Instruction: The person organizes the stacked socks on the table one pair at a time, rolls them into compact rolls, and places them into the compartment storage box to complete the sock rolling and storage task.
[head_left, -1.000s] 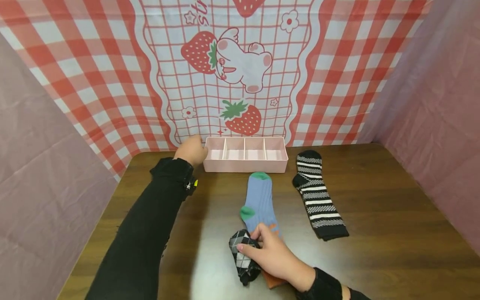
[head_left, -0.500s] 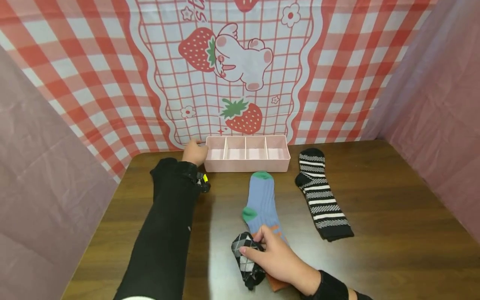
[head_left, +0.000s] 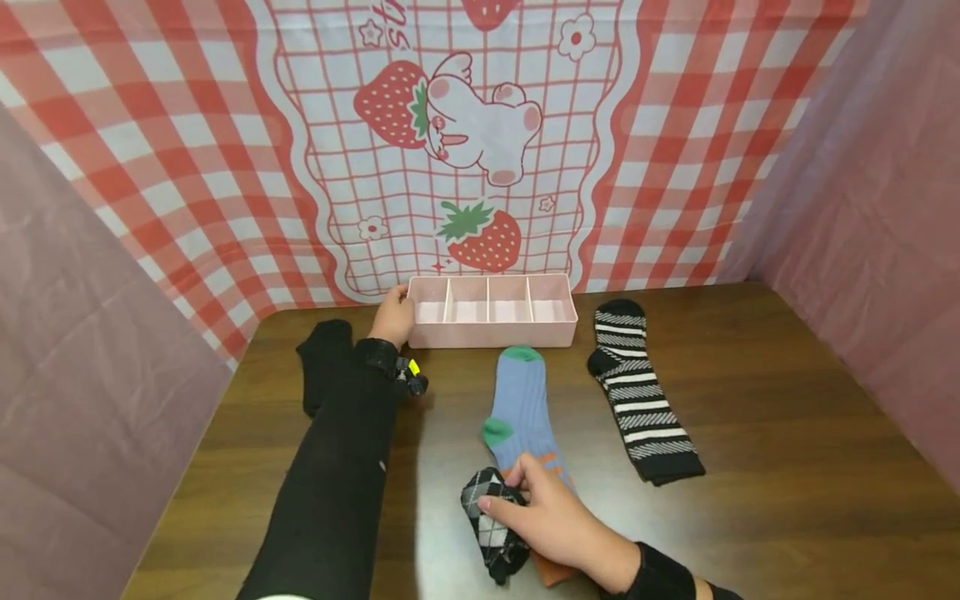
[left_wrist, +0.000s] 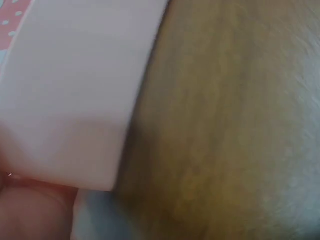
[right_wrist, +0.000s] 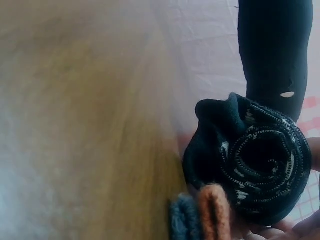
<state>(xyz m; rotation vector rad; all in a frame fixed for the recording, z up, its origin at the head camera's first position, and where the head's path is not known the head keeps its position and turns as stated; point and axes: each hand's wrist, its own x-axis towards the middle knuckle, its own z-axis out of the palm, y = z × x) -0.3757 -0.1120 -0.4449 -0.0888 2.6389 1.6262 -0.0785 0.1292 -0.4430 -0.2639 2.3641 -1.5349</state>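
The right hand pinches a rolled argyle sock between thumb and fingers, low over the near part of the table; the left hand is at the left end of a pink divided box, touching it, though with its fingers partly hidden I can't tell whether it grips or only presses. Partly beneath the right hand lies a blue sock with green toe and heel, flat; to its right is a striped sock, also flat, and a black sock lies beside and partly behind the left sleeve. So rolling looks done for one sock of four, with three left, and none is yet in the box's four compartments. The right wrist view gives what the head view hides: the argyle roll end-on, its layers wound in a spiral. The left wrist view shows only a plain box wall close up beside bare wood; the compartments appear in the head view alone.
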